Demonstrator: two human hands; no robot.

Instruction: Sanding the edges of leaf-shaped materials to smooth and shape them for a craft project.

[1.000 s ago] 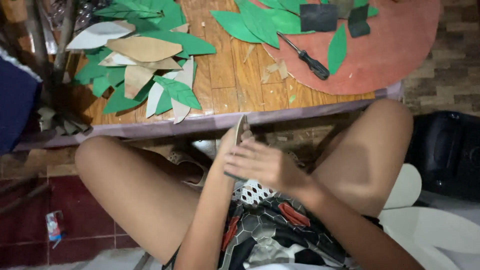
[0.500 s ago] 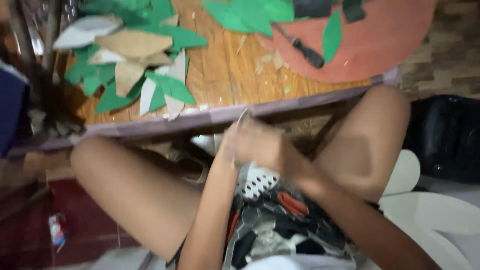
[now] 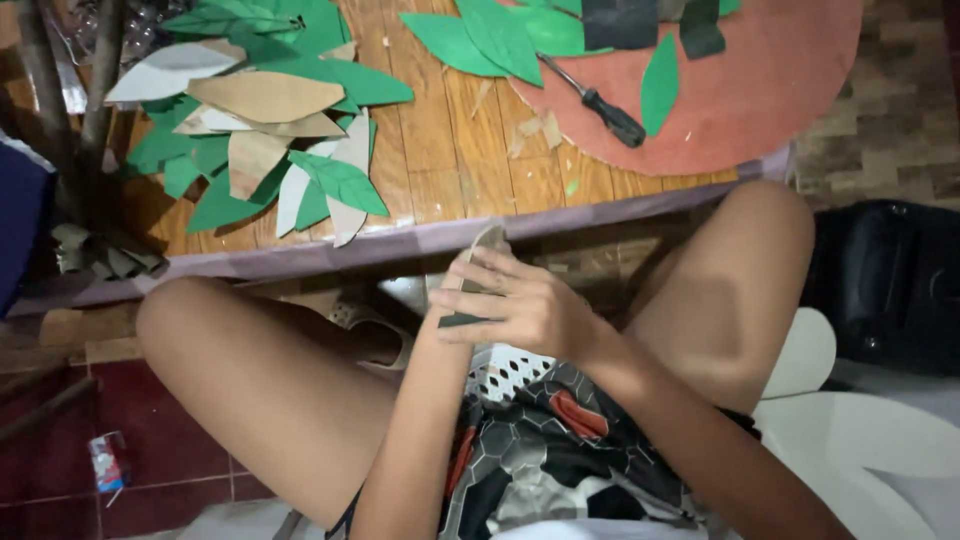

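Observation:
Between my bare knees both hands meet on one pale brown cardboard leaf (image 3: 487, 243). Its pointed tip sticks up just under the table edge. My right hand (image 3: 525, 308) lies over the front of the leaf with its fingers spread across it. My left hand (image 3: 443, 305) grips the leaf's lower part from behind and is mostly hidden by the right fingers. A dark strip shows under the right fingers, and I cannot tell what it is.
The wooden table (image 3: 440, 150) carries a pile of green, brown and white paper leaves (image 3: 270, 130), a round reddish board (image 3: 760, 80), a black-handled screwdriver (image 3: 600, 108) and more green leaves (image 3: 490, 35). A white perforated basket (image 3: 505, 372) sits on my lap. A black bag (image 3: 885, 285) lies at right.
My hands stay between my knees on the cardboard leaf, and the right fingers have shifted slightly across it. The view swung and blurred briefly, then steadied.

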